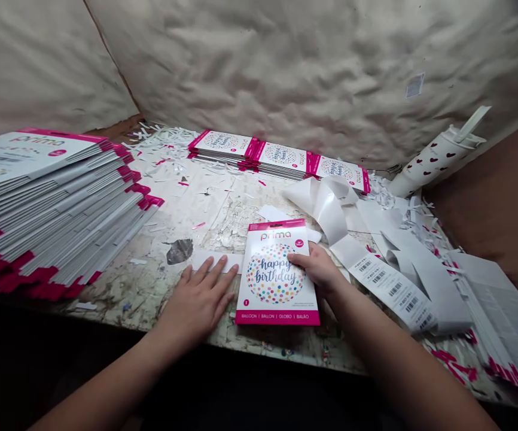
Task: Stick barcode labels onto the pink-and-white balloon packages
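Observation:
My right hand [319, 267] grips the right side of a white and pink balloon packet [279, 293], thumb on its front. The packet reads "happy birthday" among coloured dots and faces me upright. To its left my left hand [200, 296] lies flat, fingers apart, fingertips on a white paper strip [223, 262] that runs toward the packet's left edge. Right of my right hand, a long strip of barcode labels [391, 287] curls over the worktable [160, 311]. Whatever lies behind the packet is mostly hidden.
Tall stacks of similar packets [61, 197] fill the left side. Three low piles of packets [281, 155] stand along the back wall. A white tumbler with hearts [436, 158] leans at the back right. More packets [505, 317] lie at right, with paper scraps [164, 137] scattered about.

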`<action>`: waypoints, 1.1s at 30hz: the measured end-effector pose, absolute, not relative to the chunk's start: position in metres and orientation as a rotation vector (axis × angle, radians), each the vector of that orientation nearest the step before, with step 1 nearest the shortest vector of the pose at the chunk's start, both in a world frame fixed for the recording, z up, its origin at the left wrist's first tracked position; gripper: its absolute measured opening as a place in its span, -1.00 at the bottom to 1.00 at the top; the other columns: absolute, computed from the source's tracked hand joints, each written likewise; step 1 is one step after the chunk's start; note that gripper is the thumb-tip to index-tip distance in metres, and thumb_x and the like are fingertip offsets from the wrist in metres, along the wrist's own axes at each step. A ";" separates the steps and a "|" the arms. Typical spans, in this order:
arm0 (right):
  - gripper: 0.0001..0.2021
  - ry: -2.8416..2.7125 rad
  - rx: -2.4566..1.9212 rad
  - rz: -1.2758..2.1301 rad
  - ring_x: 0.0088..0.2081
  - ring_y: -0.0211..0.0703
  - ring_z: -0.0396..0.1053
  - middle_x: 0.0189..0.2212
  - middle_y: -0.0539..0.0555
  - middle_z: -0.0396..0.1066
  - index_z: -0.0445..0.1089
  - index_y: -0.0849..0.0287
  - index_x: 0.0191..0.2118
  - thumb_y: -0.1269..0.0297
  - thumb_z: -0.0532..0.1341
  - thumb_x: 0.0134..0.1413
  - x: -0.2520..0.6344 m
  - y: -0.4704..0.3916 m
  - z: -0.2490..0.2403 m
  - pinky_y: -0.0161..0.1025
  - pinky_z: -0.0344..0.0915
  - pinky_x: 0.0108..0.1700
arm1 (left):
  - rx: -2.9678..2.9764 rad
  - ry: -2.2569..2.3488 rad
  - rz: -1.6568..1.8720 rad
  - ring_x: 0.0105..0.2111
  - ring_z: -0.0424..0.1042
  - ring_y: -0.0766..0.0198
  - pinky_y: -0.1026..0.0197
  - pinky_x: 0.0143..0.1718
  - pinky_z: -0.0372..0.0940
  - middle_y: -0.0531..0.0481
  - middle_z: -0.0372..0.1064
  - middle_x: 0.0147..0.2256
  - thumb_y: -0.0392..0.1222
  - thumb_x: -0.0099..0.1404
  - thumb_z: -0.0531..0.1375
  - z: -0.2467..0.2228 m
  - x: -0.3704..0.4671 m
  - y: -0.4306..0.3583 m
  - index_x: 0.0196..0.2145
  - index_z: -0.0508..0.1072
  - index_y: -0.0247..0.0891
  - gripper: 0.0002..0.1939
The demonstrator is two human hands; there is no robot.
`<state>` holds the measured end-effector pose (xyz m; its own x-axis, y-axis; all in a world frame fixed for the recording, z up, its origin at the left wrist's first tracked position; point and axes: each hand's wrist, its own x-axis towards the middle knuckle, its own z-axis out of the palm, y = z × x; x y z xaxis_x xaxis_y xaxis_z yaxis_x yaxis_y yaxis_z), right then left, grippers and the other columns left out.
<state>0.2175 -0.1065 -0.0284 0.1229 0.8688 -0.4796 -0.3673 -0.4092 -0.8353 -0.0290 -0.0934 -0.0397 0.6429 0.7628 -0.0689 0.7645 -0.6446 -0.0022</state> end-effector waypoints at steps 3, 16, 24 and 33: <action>-0.71 -0.576 -1.430 1.469 -0.43 -0.04 0.47 -0.46 0.06 0.50 0.30 0.20 -0.29 0.40 0.28 -0.27 0.215 -0.105 -0.040 -0.10 0.38 -0.31 | 2.828 1.296 -0.070 0.20 0.06 -0.07 -0.23 0.08 0.02 -0.09 0.02 0.22 -0.04 0.34 -0.12 -0.043 -0.036 -0.087 0.20 0.15 -0.14 -0.50; -0.76 -1.119 -2.385 0.588 -0.52 -0.23 0.24 -0.58 -0.04 0.30 0.25 0.14 -0.45 0.27 0.33 -0.26 0.386 -0.146 0.003 -0.31 0.10 -0.47 | 2.153 0.995 0.423 0.03 0.29 0.06 0.09 0.05 0.17 0.01 0.36 0.00 0.04 0.24 0.04 0.016 0.009 -0.078 -0.11 0.44 -0.06 -0.66; -0.67 -1.255 -2.062 0.693 -0.44 -0.22 0.26 -0.48 -0.07 0.27 0.15 0.09 -0.35 0.14 0.29 -0.21 0.391 -0.158 0.001 -0.27 0.19 -0.38 | 1.107 0.612 -0.180 -0.27 0.44 0.22 0.23 -0.19 0.25 -0.10 0.48 -0.31 0.06 0.15 0.18 0.021 0.147 -0.084 -0.36 0.52 -0.30 -0.66; -0.65 -1.205 -1.838 0.906 -0.47 -0.25 0.30 -0.49 -0.11 0.28 0.08 0.04 -0.21 0.27 0.24 -0.11 0.388 -0.160 -0.004 -0.30 0.24 -0.43 | 0.923 0.662 -0.286 -0.35 0.45 0.26 0.26 -0.32 0.22 -0.07 0.45 -0.30 0.09 0.05 0.28 0.007 0.171 -0.102 -0.24 0.46 -0.29 -0.58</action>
<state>0.3881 -0.1604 -0.0038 0.3076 0.9385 -0.1571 0.4110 -0.2800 -0.8676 0.1710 -0.1021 0.0071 0.7686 0.0471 -0.6379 0.4968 0.5842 0.6418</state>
